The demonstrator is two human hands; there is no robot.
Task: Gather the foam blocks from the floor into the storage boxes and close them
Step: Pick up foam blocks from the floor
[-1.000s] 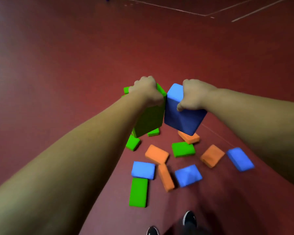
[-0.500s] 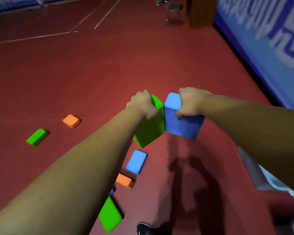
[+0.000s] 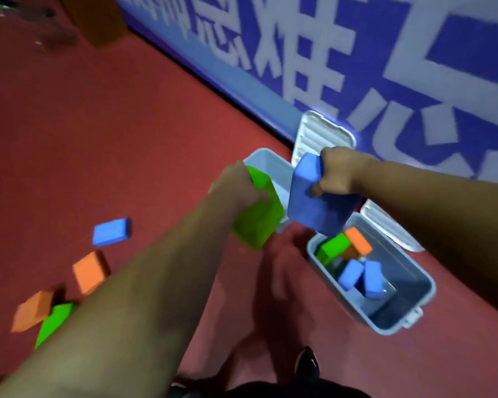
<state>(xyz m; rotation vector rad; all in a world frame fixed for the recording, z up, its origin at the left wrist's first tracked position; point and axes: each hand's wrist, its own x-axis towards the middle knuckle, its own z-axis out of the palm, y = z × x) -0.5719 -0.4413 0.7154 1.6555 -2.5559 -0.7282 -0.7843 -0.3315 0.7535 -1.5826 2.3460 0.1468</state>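
Head view, motion-blurred.

Left hand (image 3: 236, 185): fingers curled over the top of a large green foam block (image 3: 259, 211), block carried in the air. Right hand (image 3: 337, 173): fingers and thumb wrapped round the upper end of a large blue foam block (image 3: 314, 205), likewise off the floor. The two blocks sit side by side; touching or just apart, cannot tell through the blur.

Both held blocks are over the gap between two grey storage boxes by the blue banner wall (image 3: 385, 67). Far box (image 3: 266, 162): lid open (image 3: 322, 136), interior mostly hidden behind the green block. Near box (image 3: 427, 285): lid open (image 3: 385, 225); it holds a green block (image 3: 332, 248), an orange block (image 3: 358, 244) and two small blue blocks (image 3: 350, 274).

On the red floor (image 3: 98, 139), left side: one blue block (image 3: 111, 231), two orange blocks (image 3: 89, 271), one green block (image 3: 55, 320) partly behind the left forearm.
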